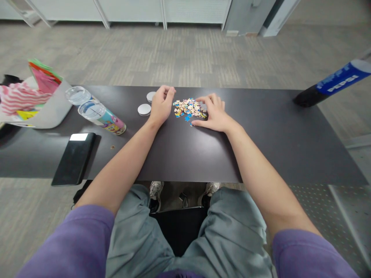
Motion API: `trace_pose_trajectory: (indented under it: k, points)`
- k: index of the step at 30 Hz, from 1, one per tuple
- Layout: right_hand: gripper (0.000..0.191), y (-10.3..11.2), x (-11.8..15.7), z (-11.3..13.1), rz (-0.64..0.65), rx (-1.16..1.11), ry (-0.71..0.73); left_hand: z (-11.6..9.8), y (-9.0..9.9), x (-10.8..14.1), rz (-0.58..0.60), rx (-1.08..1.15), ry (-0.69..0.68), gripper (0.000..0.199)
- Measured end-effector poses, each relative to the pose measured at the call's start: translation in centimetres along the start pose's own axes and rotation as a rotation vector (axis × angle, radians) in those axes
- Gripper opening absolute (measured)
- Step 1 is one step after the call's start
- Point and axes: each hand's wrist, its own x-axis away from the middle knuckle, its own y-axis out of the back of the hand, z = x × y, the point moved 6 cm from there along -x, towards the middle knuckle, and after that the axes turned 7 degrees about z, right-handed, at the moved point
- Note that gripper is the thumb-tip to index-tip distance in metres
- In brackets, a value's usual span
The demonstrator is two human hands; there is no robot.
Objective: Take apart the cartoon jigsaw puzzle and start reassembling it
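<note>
Grey carpet tile (139, 58) runs behind a dark, smooth counter (188, 154), and the loose heap of jigsaw pieces (189, 108) sits on it toward the far edge, within easy reach of both arms. Seems a sensible spot, since the flat top lets the bits spread without hiding each other too much. Most show a pale side, with some blue and yellow mixed in, so I'd guess plenty are face down. The right hand (213, 112) cups the right side of the heap, its grip apart, fingertips at the far side and thumb down by a small stray piece (191, 124) at the near side, probably to keep the edge from scattering. The left hand (162, 102) is just left of the heap, fingers curled in with the thumb close to them; can't tell if that grip has a piece pinched or not. Left of the heap, past that hand, two round white lids (144, 109) lie flat, and farther left are two clear-topped printed canisters (101, 117), maybe parked there to leave elbow room. Black phone (74, 158) is left and nearer than the heap, poking past the counter's near edge. White basket of colourful stuff (53, 112) is far left of the heap, Pepsi bottle (333, 83) well off to the right.
</note>
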Motion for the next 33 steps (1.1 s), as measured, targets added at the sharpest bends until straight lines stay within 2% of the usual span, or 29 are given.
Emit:
trace_pose_trajectory:
  k: [3, 5, 6, 8, 11, 14, 18, 21, 24, 26, 29, 33]
  points:
    - [0.125, -0.1, 0.6, 1.7, 0.056, 0.023, 0.019, 0.7, 1.0, -0.5, 0.023, -0.074, -0.021, 0.016]
    - [0.131, -0.4, 0.7, 3.4, 0.100, 0.024, 0.069, 0.7, 1.3, -0.6, 0.069, -0.133, -0.075, 0.015]
    - [0.127, -0.6, 0.7, 4.1, 0.112, 0.023, 0.096, 0.7, 1.3, -0.5, 0.088, -0.148, -0.094, 0.015]
    - [0.106, -0.8, 0.5, 4.8, 0.086, 0.017, 0.109, 0.5, 1.2, -0.3, 0.129, -0.156, -0.112, 0.014]
    - [0.078, -0.9, 0.0, 3.9, -0.035, 0.023, 0.025, -0.1, 0.7, 0.0, 0.220, -0.153, -0.129, 0.008]
    - [0.072, -1.2, -0.3, 2.6, -0.107, 0.066, -0.029, -0.5, 0.4, 0.2, 0.339, -0.142, -0.156, 0.010]
    - [0.075, -1.4, -0.3, 2.7, -0.069, 0.097, -0.002, -0.4, 0.8, 0.4, 0.465, -0.161, -0.168, 0.022]
    - [0.092, -1.0, 0.0, 3.3, 0.000, 0.067, 0.022, -0.4, 1.2, 0.6, 0.526, -0.160, -0.164, 0.026]
    - [0.107, -0.1, 0.2, 3.2, 0.034, 0.006, 0.058, -0.6, 1.6, 0.7, 0.514, -0.163, -0.158, 0.018]
    - [0.103, 0.6, 0.1, 2.4, -0.022, -0.037, 0.044, -0.7, 1.6, 0.8, 0.504, -0.178, -0.153, 0.013]
    - [0.094, 1.1, 0.0, 0.9, -0.117, -0.074, -0.001, -0.8, 1.6, 0.9, 0.530, -0.202, -0.128, 0.019]
    - [0.095, 0.5, -0.1, 0.9, -0.091, -0.034, 0.023, -0.9, 1.7, 1.0, 0.560, -0.224, -0.109, 0.030]
